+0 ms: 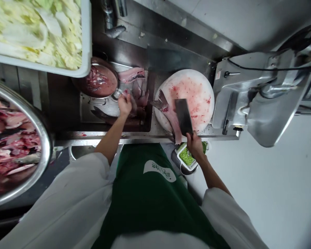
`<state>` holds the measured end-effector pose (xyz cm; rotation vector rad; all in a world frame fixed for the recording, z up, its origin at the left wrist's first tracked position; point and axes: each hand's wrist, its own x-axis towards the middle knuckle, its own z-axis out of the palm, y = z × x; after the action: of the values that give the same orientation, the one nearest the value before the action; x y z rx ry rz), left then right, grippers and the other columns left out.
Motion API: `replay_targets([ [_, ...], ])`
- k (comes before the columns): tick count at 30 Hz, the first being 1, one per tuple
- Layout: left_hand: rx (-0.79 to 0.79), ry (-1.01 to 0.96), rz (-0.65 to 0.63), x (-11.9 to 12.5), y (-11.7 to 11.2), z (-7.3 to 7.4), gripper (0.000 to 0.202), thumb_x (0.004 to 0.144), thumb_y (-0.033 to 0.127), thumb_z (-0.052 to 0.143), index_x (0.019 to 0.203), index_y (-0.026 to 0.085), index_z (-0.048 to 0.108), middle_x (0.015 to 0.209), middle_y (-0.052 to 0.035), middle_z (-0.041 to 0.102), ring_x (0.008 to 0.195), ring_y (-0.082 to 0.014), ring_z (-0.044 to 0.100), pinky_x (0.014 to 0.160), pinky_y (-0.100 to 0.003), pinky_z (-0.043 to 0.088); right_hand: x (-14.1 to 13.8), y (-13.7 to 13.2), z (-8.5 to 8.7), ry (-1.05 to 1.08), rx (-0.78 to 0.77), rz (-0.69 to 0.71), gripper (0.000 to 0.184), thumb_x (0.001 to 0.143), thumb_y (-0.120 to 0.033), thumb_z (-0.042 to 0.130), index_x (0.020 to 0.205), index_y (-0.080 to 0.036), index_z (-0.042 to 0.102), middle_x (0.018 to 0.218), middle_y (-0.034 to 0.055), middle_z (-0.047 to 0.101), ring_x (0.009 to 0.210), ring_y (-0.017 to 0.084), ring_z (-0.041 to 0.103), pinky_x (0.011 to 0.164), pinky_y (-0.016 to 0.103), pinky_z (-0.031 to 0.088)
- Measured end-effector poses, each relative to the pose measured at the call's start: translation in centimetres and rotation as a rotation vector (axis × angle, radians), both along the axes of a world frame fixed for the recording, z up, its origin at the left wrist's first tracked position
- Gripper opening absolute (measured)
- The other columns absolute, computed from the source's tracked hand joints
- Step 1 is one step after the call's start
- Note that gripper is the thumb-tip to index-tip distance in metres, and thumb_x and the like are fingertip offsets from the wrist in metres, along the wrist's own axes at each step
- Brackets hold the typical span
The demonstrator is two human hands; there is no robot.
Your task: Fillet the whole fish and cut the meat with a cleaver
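My right hand (195, 144) is wrapped round the handle of a cleaver (183, 115), its broad blade over a round white chopping board (204, 93) stained red. Left of the blade, a length of fish with its tail (168, 110) lies across the board, its lower end past the near edge. My left hand (124, 105) is closed above a metal tray (85, 112) in the sink. A pinkish bit shows at its fingertips, too small to name. Around that hand lie fish pieces (131, 75) and a dark-skinned fish length (111, 118).
A pot (103, 84) of reddish liquid and fish scraps stands left. Beyond are a white tub (86, 41) of cut cabbage and a large steel bowl (45, 138) of fish parts. A slicing machine (269, 93) stands right; a basket of chopped greens (186, 157) sits below the counter.
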<state>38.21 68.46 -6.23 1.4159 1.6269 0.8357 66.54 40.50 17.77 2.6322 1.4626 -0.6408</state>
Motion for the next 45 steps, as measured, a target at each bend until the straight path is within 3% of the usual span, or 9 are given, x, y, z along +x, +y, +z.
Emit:
replay_targets([
  [2, 0.029, 0.09, -0.05, 0.3, 1.4, 2.1, 0.031, 0.103, 0.045, 0.057, 0.112, 0.016, 0.067, 0.117, -0.0175, 0.067, 0.125, -0.0359, 0.06, 0.114, -0.057, 0.046, 1.2, -1.6, 0.2, -0.04, 0.153, -0.144, 0.036, 0.105, -0.045, 0.043, 0.111, -0.016, 0.062, 0.079, 0.0145, 0.072, 0.072, 0.03, 0.07, 0.064, 0.035, 0.048],
  [4, 0.154, 0.148, -0.256, 2.3, 1.1, 5.4, 0.039, 0.1, 0.039, 0.063, 0.132, 0.016, 0.063, 0.134, -0.0189, 0.063, 0.136, -0.0371, 0.054, 0.118, -0.061, 0.041, 2.2, -3.5, 0.3, -0.077, 0.241, -0.256, 0.039, 0.102, -0.051, 0.042, 0.108, -0.017, 0.062, 0.079, 0.0144, 0.071, 0.075, 0.031, 0.069, 0.066, 0.037, 0.05],
  [9, 0.478, 0.145, -1.424, 10.4, -4.4, 12.5, 0.051, 0.09, 0.022, 0.074, 0.14, 0.028, 0.065, 0.15, -0.0107, 0.063, 0.149, -0.0368, 0.047, 0.128, -0.066, 0.024, 2.4, -8.7, -0.2, -0.095, 0.296, -0.48, 0.038, 0.098, -0.054, 0.039, 0.098, -0.02, 0.058, 0.083, 0.0169, 0.069, 0.081, 0.031, 0.067, 0.071, 0.04, 0.052],
  [12, 0.546, 0.163, -1.763, 14.7, -5.9, 13.3, 0.052, 0.083, 0.019, 0.08, 0.133, 0.029, 0.069, 0.15, -0.0098, 0.065, 0.147, -0.0347, 0.05, 0.127, -0.063, 0.025, 1.0, -11.7, -0.7, -0.077, 0.259, -0.611, 0.038, 0.098, -0.054, 0.037, 0.097, -0.022, 0.056, 0.087, 0.0186, 0.07, 0.088, 0.033, 0.069, 0.074, 0.041, 0.053],
  [21, 0.578, 0.244, -2.13, 22.9, -6.6, 13.5, 0.031, 0.072, 0.016, 0.081, 0.102, 0.024, 0.073, 0.11, -0.0091, 0.077, 0.111, -0.0301, 0.068, 0.116, -0.046, 0.038, -3.1, -18.3, -3.4, -0.062, 0.355, -0.908, 0.045, 0.1, -0.063, 0.036, 0.096, -0.023, 0.056, 0.087, 0.0169, 0.069, 0.084, 0.032, 0.066, 0.078, 0.043, 0.054],
  [26, 0.516, 0.179, -2.04, 23.2, -5.9, 15.4, 0.022, 0.08, 0.021, 0.072, 0.101, 0.024, 0.075, 0.102, -0.0073, 0.078, 0.101, -0.0271, 0.07, 0.099, -0.037, 0.047, -4.1, -20.6, -4.4, 0.002, 0.42, -1.033, 0.051, 0.102, -0.067, 0.038, 0.1, -0.021, 0.059, 0.08, 0.0128, 0.068, 0.079, 0.03, 0.066, 0.072, 0.04, 0.053],
  [33, 0.523, 0.133, -1.452, 21.6, -0.9, 18.7, 0.024, 0.074, 0.022, 0.069, 0.098, 0.021, 0.071, 0.094, -0.0067, 0.075, 0.092, -0.0272, 0.071, 0.089, -0.036, 0.054, -3.2, -20.2, -5.6, 0.045, 0.462, -1.053, 0.043, 0.101, -0.061, 0.041, 0.096, -0.022, 0.058, 0.077, 0.0105, 0.065, 0.075, 0.028, 0.064, 0.073, 0.041, 0.053],
  [40, 0.132, 0.321, -1.089, 18.8, 0.9, 16.2, 0.034, 0.065, 0.025, 0.081, 0.096, 0.02, 0.068, 0.091, -0.0095, 0.075, 0.092, -0.031, 0.073, 0.088, -0.039, 0.057, 0.1, -15.4, -5.9, 0.089, 0.421, -0.839, 0.037, 0.1, -0.055, 0.039, 0.095, -0.024, 0.057, 0.08, 0.0118, 0.066, 0.082, 0.03, 0.065, 0.073, 0.038, 0.05],
  [45, -0.011, -0.075, -0.753, 19.2, 1.2, 15.8, 0.019, 0.069, 0.021, 0.072, 0.084, 0.022, 0.061, 0.075, 0.0003, 0.064, 0.073, -0.0188, 0.063, 0.074, -0.031, 0.055, 2.0, -11.5, -5.4, 0.164, 0.38, -0.675, 0.037, 0.102, -0.052, 0.04, 0.099, -0.021, 0.06, 0.084, 0.0152, 0.071, 0.08, 0.031, 0.067, 0.072, 0.037, 0.049],
])
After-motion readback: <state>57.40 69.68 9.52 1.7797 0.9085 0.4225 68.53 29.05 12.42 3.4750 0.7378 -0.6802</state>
